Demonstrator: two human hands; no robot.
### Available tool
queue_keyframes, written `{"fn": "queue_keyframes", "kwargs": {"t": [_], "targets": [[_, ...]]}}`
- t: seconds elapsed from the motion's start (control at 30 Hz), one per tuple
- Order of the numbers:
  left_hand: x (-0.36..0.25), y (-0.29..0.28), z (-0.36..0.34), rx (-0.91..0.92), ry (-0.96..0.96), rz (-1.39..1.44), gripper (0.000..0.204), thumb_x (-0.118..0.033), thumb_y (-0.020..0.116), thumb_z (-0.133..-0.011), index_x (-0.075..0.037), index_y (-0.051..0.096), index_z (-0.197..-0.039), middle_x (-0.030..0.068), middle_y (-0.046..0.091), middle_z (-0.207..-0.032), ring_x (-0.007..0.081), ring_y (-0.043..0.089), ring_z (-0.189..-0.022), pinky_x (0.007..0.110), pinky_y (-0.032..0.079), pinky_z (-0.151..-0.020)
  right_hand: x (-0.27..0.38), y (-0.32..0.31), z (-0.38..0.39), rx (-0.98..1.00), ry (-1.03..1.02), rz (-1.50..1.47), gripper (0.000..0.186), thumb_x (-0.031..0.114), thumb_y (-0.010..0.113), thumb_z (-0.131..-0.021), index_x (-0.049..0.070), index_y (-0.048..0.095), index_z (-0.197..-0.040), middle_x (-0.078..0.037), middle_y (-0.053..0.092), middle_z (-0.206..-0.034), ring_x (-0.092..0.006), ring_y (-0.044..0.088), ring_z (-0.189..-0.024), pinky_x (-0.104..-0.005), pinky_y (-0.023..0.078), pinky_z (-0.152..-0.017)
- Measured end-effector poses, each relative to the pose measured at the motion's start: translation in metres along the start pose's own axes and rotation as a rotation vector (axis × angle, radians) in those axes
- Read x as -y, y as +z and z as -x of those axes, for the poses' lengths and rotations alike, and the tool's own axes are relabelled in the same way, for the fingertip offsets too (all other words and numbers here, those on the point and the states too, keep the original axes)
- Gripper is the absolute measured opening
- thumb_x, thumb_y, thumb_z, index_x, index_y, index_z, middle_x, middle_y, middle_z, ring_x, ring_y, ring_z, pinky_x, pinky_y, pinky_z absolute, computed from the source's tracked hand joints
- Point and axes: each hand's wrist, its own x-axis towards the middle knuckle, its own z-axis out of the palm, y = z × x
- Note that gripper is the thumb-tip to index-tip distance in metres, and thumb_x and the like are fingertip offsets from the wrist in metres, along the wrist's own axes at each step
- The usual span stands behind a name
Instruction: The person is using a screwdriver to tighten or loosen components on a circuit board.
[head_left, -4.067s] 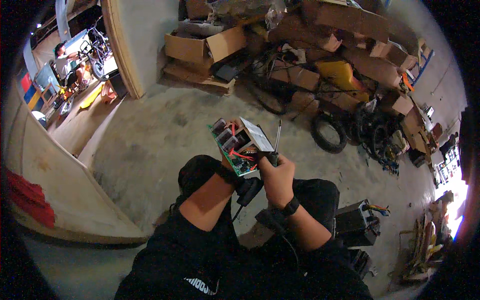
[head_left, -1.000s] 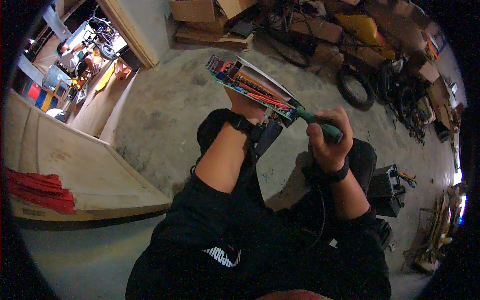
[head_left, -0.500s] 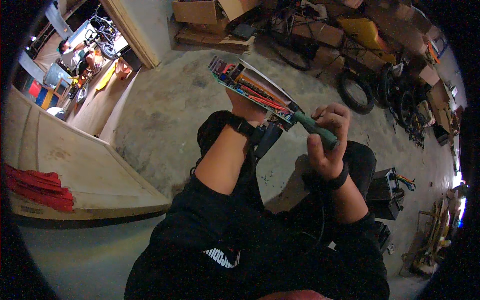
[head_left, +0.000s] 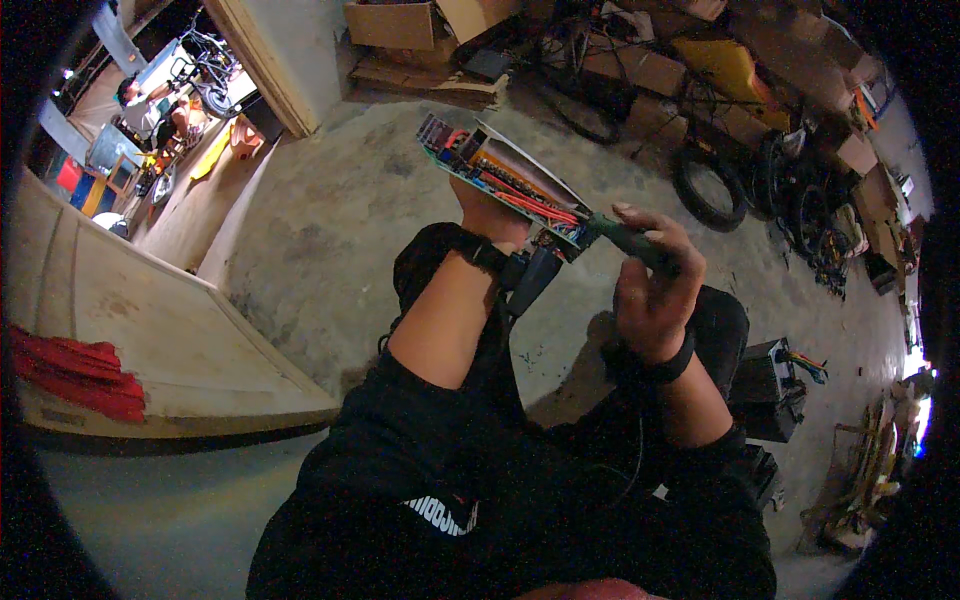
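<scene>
A circuit board (head_left: pixel 510 190) with red wires, rows of small parts and a pale metal strip along one side is held up above my knees. My left hand (head_left: pixel 490 212) grips it from below; the board hides most of its fingers. In my right hand (head_left: pixel 662 285) is a green-handled screwdriver (head_left: pixel 622 236), its front end against the board's near right end. The fingers lie along the handle, with the thumb below. The tool's tip is hidden among the parts. Under the board's near end is a dark tapered piece (head_left: pixel 537 278).
A dark metal box (head_left: pixel 765 385) with coloured wires stands on the floor by my right knee. Tyres (head_left: pixel 710 188), cardboard boxes (head_left: pixel 655 75) and cables are piled at the back right. A door panel (head_left: pixel 150 310) with a red cloth (head_left: pixel 75 372) is at left; a person sits beyond the doorway.
My right hand's fingers have shifted from a raised curl to lying further forward along the screwdriver handle. The board and my left hand have hardly moved.
</scene>
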Motion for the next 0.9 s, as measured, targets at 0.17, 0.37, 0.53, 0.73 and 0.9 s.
{"fn": "queue_keyframes", "kwargs": {"t": [0.17,0.37,0.53,0.73,0.9], "targets": [[0.004,-0.016,-0.007,0.066,-0.016,-0.108,0.048,-0.062,0.042,-0.097,-0.017,0.057,-0.103,0.0065,0.060,-0.105,0.0270,0.060,-0.105,0.048,0.050,-0.097,0.008,-0.019,0.001,0.040,-0.050,0.432,0.031,0.024,0.076,-0.091,0.007,0.059,-0.111,-0.017,0.056,-0.114,-0.0287,0.061,-0.100,-0.0380,0.053,-0.086],[0.001,-0.002,0.002,-0.156,-0.044,-0.016,0.052,-0.065,0.042,-0.095,-0.017,0.058,-0.106,0.0070,0.060,-0.107,0.0289,0.058,-0.108,0.050,0.048,-0.100,0.006,-0.008,0.006,-0.127,0.023,0.307,0.029,0.014,0.072,-0.092,0.005,0.058,-0.115,-0.015,0.056,-0.115,-0.0259,0.060,-0.103,-0.0362,0.051,-0.089],[-0.003,0.006,0.003,-0.016,-0.007,-0.134,0.048,-0.063,0.042,-0.096,-0.018,0.058,-0.104,0.0060,0.060,-0.107,0.0275,0.058,-0.106,0.049,0.048,-0.099,0.007,-0.004,0.005,-0.095,0.059,0.154,0.032,0.003,0.064,-0.094,0.002,0.054,-0.124,-0.017,0.059,-0.120,-0.0279,0.062,-0.113,-0.0396,0.051,-0.096],[-0.001,0.006,0.005,-0.135,-0.042,-0.060,0.046,-0.062,0.042,-0.096,-0.019,0.056,-0.103,0.0046,0.058,-0.104,0.0264,0.058,-0.103,0.047,0.049,-0.097,0.003,-0.007,0.003,-0.047,0.032,0.192,0.028,0.016,0.055,-0.103,-0.001,0.051,-0.125,-0.018,0.058,-0.123,-0.0269,0.062,-0.109,-0.0407,0.048,-0.098],[0.000,0.009,0.006,-0.159,-0.071,-0.029,0.044,-0.061,0.040,-0.098,-0.019,0.054,-0.099,0.0035,0.057,-0.101,0.0252,0.058,-0.099,0.046,0.050,-0.095,0.000,-0.014,0.000,-0.031,0.015,0.396,0.028,0.004,0.065,-0.095,0.003,0.052,-0.119,-0.017,0.055,-0.121,-0.0267,0.060,-0.097,-0.0369,0.052,-0.090]]}}
